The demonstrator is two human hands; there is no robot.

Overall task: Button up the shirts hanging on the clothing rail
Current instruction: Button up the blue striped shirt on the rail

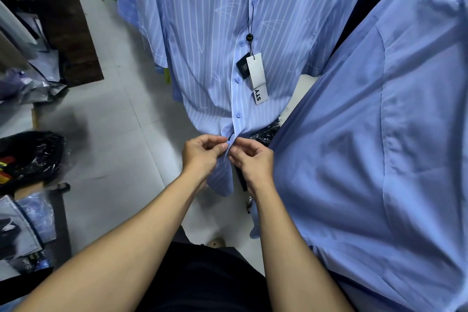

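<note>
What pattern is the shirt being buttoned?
Light blue with white vertical stripes, seen in the head view.

Floor (121, 119): pale grey tiles, thin grout lines, and we see it run from upper left down toward the middle. A dark brown mat (68, 28) lies flat on it at upper left. At the mat's near corner we note crumpled clear plastic bags (43, 83) in a heap. Further down, a black bundle in glossy plastic wrap (30, 157) sits on the tiles. Just below it, packaged blue shirts (33, 213) lie stacked; the count is unclear.
</note>
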